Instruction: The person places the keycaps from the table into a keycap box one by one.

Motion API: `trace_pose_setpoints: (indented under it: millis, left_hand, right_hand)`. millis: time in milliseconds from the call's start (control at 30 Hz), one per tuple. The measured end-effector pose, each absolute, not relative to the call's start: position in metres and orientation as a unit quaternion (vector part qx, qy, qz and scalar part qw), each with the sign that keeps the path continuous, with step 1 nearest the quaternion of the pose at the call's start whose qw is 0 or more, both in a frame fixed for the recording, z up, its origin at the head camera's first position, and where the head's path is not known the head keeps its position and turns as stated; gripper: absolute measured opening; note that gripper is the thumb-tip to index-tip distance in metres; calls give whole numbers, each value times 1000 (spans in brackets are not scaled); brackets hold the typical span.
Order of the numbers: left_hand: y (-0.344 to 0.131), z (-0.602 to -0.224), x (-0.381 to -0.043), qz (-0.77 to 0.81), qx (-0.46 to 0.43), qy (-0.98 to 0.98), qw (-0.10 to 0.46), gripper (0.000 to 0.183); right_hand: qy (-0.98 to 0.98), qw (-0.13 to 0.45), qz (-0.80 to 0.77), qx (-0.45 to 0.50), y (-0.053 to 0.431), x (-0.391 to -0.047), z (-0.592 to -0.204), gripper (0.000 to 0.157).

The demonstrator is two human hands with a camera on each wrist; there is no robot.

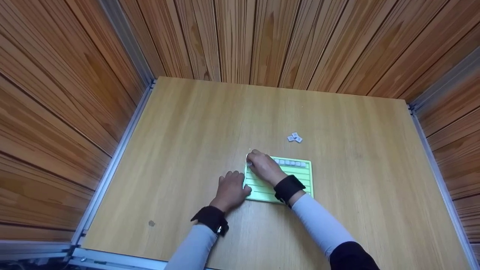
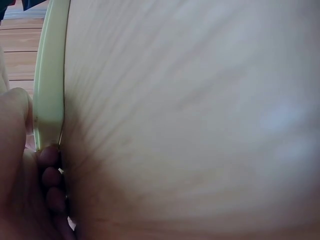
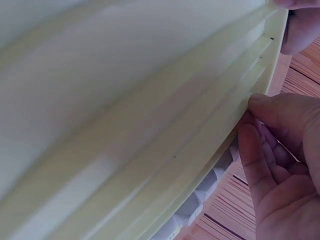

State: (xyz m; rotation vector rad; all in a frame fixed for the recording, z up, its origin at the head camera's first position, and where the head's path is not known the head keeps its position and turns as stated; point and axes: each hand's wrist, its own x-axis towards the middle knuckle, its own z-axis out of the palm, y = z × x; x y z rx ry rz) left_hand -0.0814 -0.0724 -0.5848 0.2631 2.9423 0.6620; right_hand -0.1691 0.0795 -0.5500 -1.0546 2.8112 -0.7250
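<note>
A light-green board with raised parallel ridges lies flat on the table. Several small white tiles stand in a row along its far ridge. My left hand holds the board's near left side, its thumb on the rim and its fingers lying beside the edge. My right hand reaches across the board to the far left corner, thumb and index fingertip brought together at the end of the tile row. A whitish bit of a tile shows at its fingertips in the head view, mostly hidden by the hand.
Three loose white tiles lie clustered on the wooden table beyond the board. A small dark round spot marks the table at the near left. Wood-panelled walls and metal rails border the tabletop.
</note>
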Motion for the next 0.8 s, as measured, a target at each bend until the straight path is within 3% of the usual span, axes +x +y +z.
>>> trace_pose_setpoints:
  millis: [500, 800]
  left_hand:
    - [-73, -588, -82, 217, 97, 970, 43, 25]
    - [-74, -588, -82, 221, 89, 970, 57, 26]
  right_hand:
    - [908, -12, -217, -359, 82, -166, -548, 11]
    - [923, -8, -185, -338, 89, -166, -538, 24]
